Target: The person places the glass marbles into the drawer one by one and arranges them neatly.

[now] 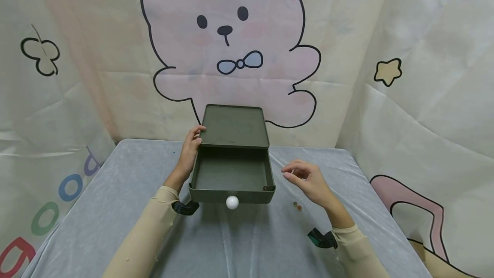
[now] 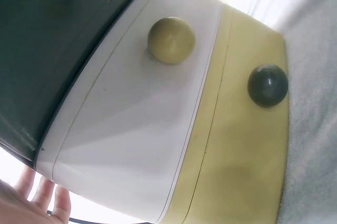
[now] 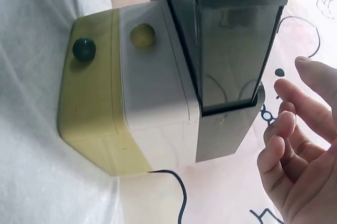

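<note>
Between the two back corners of the worktop (image 1: 127, 192), toward its back edge, a drawer unit (image 1: 235, 125) is placed, its green top drawer (image 1: 216, 195) pulled out toward the front edge. Against the unit's left side the left hand (image 1: 188, 151) is rested, its grip fairly straight-fingered and wrapped around nothing. Right of the drawer, above the worktop, the right hand (image 1: 308, 180) is held just apart; its grip is loosely curled, thumb and forefinger slightly parted, with nothing seen between them. Room is left between each forearm and the nearer side edge, while the back edge is bounded by a printed wall cloth (image 1: 347, 20). Below the right hand, two small round pieces (image 1: 299, 208) are seen on the worktop; small brown pieces (image 1: 265, 188) are contained in the drawer's front right corner. A white knob (image 1: 232, 202) is set on the drawer's front. Underneath, a white drawer (image 2: 126, 113) and a yellow drawer (image 2: 231, 129) are stacked, overhung by the green one. Black wrist devices (image 1: 185, 208) are worn below both hands.
</note>
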`<state>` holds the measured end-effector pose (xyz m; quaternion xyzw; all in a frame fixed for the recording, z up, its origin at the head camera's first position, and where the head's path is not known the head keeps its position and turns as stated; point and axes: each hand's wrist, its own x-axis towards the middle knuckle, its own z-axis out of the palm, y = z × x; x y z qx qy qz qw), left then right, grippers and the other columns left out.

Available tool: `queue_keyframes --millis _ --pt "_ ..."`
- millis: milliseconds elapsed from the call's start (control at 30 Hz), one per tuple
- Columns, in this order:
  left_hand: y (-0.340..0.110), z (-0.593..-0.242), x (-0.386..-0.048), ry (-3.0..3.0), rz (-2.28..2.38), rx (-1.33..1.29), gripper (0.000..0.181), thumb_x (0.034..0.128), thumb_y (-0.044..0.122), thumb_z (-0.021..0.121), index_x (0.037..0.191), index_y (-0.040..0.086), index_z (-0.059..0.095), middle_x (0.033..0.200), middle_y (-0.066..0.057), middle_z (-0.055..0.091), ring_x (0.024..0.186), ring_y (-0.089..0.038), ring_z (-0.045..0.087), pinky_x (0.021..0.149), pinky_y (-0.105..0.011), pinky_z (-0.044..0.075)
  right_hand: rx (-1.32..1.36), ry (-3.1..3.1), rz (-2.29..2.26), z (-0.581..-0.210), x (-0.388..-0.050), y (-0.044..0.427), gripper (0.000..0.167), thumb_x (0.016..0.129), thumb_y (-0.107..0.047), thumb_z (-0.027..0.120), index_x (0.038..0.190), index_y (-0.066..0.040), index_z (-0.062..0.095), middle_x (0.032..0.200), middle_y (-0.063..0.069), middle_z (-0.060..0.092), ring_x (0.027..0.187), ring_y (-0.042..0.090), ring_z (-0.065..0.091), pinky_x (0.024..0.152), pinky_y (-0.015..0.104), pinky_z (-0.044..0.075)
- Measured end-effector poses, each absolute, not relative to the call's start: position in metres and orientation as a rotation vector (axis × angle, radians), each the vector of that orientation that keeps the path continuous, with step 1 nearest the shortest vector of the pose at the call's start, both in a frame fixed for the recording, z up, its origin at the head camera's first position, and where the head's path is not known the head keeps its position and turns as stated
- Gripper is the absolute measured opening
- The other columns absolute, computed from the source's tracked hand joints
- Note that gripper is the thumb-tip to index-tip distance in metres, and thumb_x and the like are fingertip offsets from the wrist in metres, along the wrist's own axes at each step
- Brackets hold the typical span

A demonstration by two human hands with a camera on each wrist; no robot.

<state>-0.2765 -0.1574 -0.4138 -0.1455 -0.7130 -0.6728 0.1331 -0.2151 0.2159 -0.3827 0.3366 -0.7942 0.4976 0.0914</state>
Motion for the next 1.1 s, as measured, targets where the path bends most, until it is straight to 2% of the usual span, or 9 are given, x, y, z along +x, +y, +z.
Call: queue_keyframes --millis 133,200,433,567,667,800,867,1100 --pt "-0.158 -0.414 -0.277 -2.075 -1.946 -0.415 0.045 0.1037 0.02 0.032 0.147 0.009 0.039 0.163 -0.015 0.021 0.151 -0.033 0.019 0.119 -0.06 0.018 1.01 -2.347 1.502 -0.388 -0.219 0.221 0.015 0.093 0.006 0.064 0.102 -0.002 0.073 0.096 0.002 0.069 0.062 0.007 0.046 0.056 0.027 0.043" --pt "-0.158 -0.414 -0.277 -2.077 -1.943 -0.415 0.045 0.1038 0.02 0.032 0.147 0.009 0.039 0.163 -0.015 0.021 0.151 -0.032 0.019 0.119 -0.06 0.018 1.025 -2.337 1.518 -0.392 -0.22 0.223 0.015 0.092 0.007 0.063 0.102 0.0 0.073 0.094 0.006 0.068 0.059 0.007 0.043 0.054 0.027 0.042" --pt "-0.158 -0.415 -0.277 -2.06 -1.939 -0.42 0.045 0.1036 0.02 0.032 0.146 0.007 0.04 0.163 -0.016 0.022 0.151 -0.032 0.019 0.12 -0.06 0.017 1.001 -2.381 1.55 -0.406 -0.226 0.231 0.015 0.094 0.006 0.062 0.104 0.001 0.072 0.073 0.009 0.054 0.053 0.004 0.036 0.048 0.027 0.037" --pt "-0.158 -0.414 -0.275 -2.066 -1.938 -0.417 0.046 0.1033 0.02 0.032 0.147 0.007 0.039 0.164 -0.016 0.021 0.152 -0.033 0.017 0.12 -0.06 0.016 0.972 -2.415 1.557 -0.415 -0.229 0.235 0.014 0.094 0.005 0.062 0.104 0.002 0.072 0.068 0.012 0.052 0.053 0.003 0.037 0.048 0.027 0.037" --pt "-0.158 -0.414 -0.275 -2.064 -1.937 -0.418 0.046 0.1031 0.02 0.032 0.147 0.006 0.039 0.164 -0.016 0.021 0.152 -0.033 0.017 0.12 -0.06 0.015 0.928 -2.458 1.551 -0.421 -0.23 0.24 0.014 0.095 0.003 0.062 0.105 0.002 0.073 0.066 0.008 0.052 0.053 0.002 0.038 0.048 0.026 0.038" --pt "-0.158 -0.413 -0.276 -2.059 -1.938 -0.414 0.046 0.1027 0.02 0.032 0.146 0.007 0.04 0.163 -0.016 0.023 0.152 -0.032 0.018 0.12 -0.059 0.016 0.856 -2.525 1.542 -0.427 -0.23 0.245 0.014 0.096 -0.003 0.064 0.106 -0.001 0.074 0.069 -0.002 0.054 0.054 0.001 0.041 0.049 0.025 0.04" --pt "-0.158 -0.413 -0.276 -2.055 -1.94 -0.414 0.046 0.1023 0.02 0.033 0.146 0.006 0.04 0.163 -0.016 0.023 0.151 -0.032 0.018 0.12 -0.059 0.016 0.836 -2.548 1.539 -0.429 -0.23 0.247 0.014 0.096 -0.004 0.064 0.106 -0.002 0.074 0.072 -0.003 0.056 0.055 0.001 0.044 0.05 0.025 0.042" --pt "-0.157 -0.413 -0.276 -2.051 -1.946 -0.419 0.047 0.1017 0.02 0.033 0.145 0.005 0.04 0.163 -0.016 0.023 0.152 -0.032 0.018 0.12 -0.059 0.016 0.804 -2.612 1.53 -0.442 -0.231 0.256 0.014 0.095 -0.006 0.066 0.106 -0.002 0.074 0.085 0.019 0.067 0.057 0.0 0.048 0.052 0.024 0.044"
